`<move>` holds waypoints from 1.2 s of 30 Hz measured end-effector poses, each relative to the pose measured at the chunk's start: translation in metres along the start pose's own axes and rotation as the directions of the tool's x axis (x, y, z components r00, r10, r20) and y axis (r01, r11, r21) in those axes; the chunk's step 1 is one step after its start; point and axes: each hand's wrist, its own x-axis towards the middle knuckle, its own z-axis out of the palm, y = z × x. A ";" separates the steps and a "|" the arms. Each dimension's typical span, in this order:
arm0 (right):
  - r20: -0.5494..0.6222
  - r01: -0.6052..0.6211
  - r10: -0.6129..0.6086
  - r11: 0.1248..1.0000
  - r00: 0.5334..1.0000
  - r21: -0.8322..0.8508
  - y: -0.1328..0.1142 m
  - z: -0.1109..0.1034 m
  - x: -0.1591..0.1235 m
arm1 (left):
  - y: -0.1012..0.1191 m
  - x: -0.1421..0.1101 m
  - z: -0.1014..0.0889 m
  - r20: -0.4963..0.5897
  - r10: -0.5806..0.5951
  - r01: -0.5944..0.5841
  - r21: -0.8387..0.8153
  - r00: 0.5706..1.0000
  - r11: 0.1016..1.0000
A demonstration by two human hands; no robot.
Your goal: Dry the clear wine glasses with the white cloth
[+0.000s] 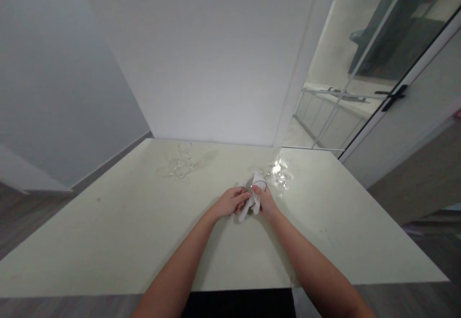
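Both my hands meet over the middle of a pale table (108, 231). My left hand (230, 201) is closed around a clear glass (249, 183), most of which is hidden by my fingers and the cloth. A white cloth (256, 183) is pinched in my right hand (265, 201) and pressed against the glass, with its loose end hanging down between my hands.
Several clear glasses (278, 173) stand just beyond my right hand. Another cluster of clear glasses (180, 163) stands at the far left of the table, near the white wall. A glass sliding door (392, 98) with a black handle is at the right.
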 end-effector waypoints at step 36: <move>-0.083 0.108 -0.105 0.993 0.991 0.037 0.002 0.001 0.001 | -0.003 0.002 0.008 0.011 -0.017 0.019 -0.211 1.000 0.977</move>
